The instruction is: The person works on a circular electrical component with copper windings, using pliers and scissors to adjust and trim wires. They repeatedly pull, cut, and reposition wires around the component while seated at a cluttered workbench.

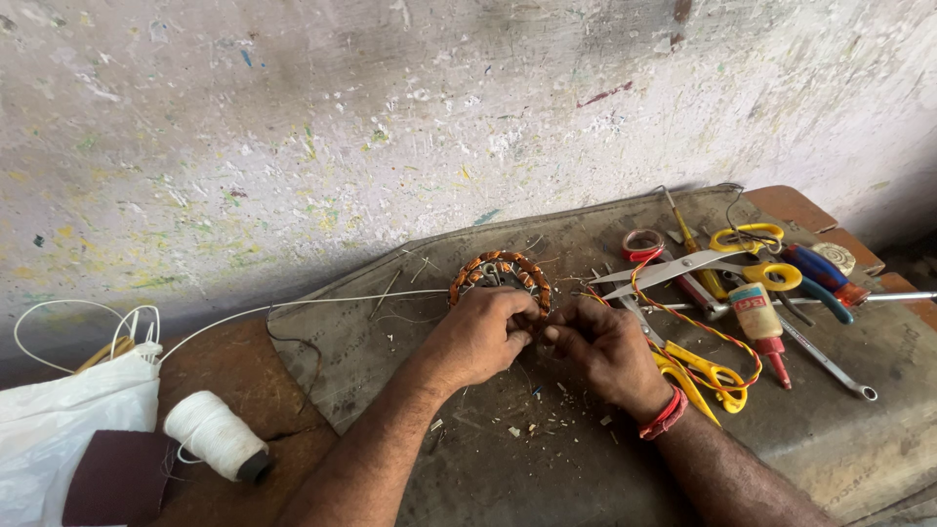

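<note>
both hands work on a stator point(501, 276), a ring of copper coils that stands tilted on a grey mat point(410, 390) near the wall point(293, 117). the left hand point(478, 337) lies over the ring's lower edge with its fingers curled in and closed on that edge. the right hand point(607, 349) sits just beside it, fingertips pinched together right at the ring's near right side; what they pinch is too small to tell. a red band point(664, 414) circles the right wrist.

a white wire point(293, 304) runs from the ring off to the left, toward loops lying over a white bag point(68, 420). near the bag, on the brown bench point(234, 361), a spool of white thread point(213, 434) lies on its side, with a dark red cloth point(117, 478) touching the bag.

to the right of the hands lie tools, close together on the mat: scissors with yellow handles point(712, 262), a second yellow-handled pair point(703, 376) partly under the right wrist, a twisted red and yellow wire point(703, 327) looping over them, a small tube with a red cap point(761, 327), a wrench point(830, 361), a blue-handled tool point(815, 268) and a roll of red tape point(642, 244). small scraps are scattered on the mat below the hands.
</note>
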